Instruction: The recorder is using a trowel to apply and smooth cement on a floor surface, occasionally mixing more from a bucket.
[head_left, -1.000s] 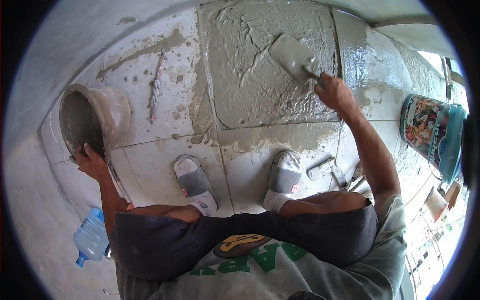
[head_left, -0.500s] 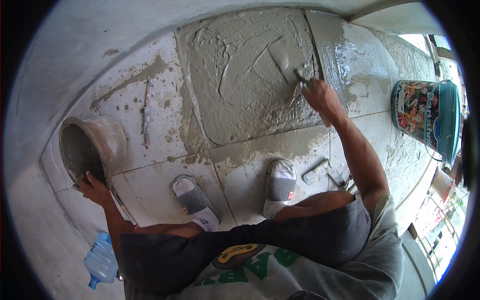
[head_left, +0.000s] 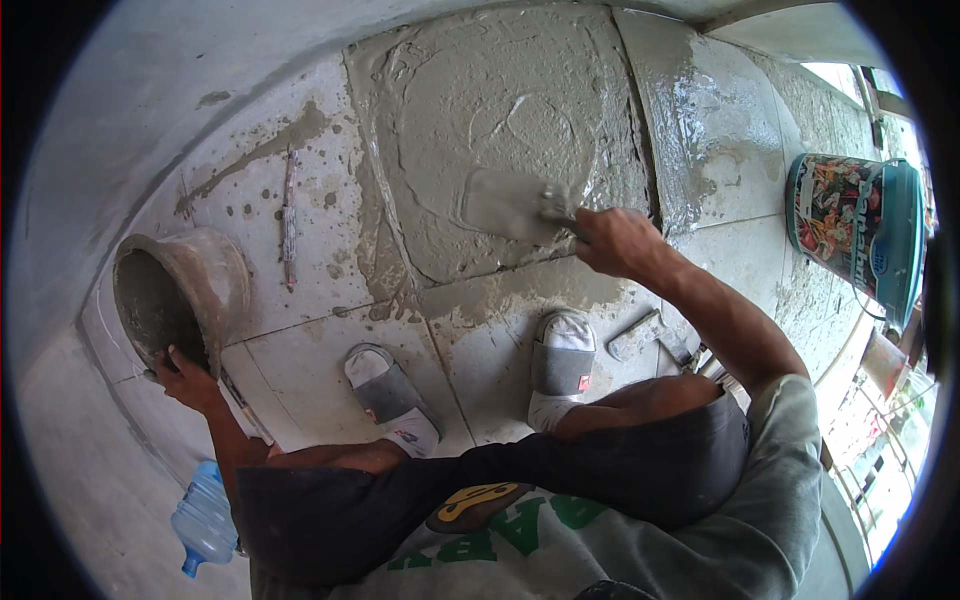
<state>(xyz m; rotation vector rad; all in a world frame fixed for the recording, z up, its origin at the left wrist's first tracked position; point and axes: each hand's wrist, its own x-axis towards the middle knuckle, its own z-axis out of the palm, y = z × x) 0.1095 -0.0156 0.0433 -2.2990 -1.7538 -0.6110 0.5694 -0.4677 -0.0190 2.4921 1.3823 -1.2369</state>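
My right hand (head_left: 615, 243) is closed round the handle of a flat metal trowel (head_left: 505, 200), whose blurred blade lies on a square patch of wet grey mortar (head_left: 450, 100) on the floor, low in its middle. The mortar shows ridges and curved strokes. At the left, my left hand (head_left: 183, 380) grips the lower rim of a dirty plastic bucket (head_left: 215, 270) that is tipped toward me, with grey mortar (head_left: 150, 290) inside. Just above my right foot's side, a second tool with a flat blade (head_left: 635, 336) lies on the tiles.
My sandalled feet (head_left: 385, 390) stand on spattered tiles (head_left: 290, 370). A thin wrapped stick (head_left: 290, 220) lies left of the patch. A teal printed bucket (head_left: 895, 245) is at the right, a blue water jug (head_left: 203, 520) at lower left. Walls (head_left: 90, 170) curve round; railing bars are at right.
The trowel and my right hand have moved down and left across the mortar, leaving new curved strokes. My left hand stays on the bucket. The view shifted slightly.
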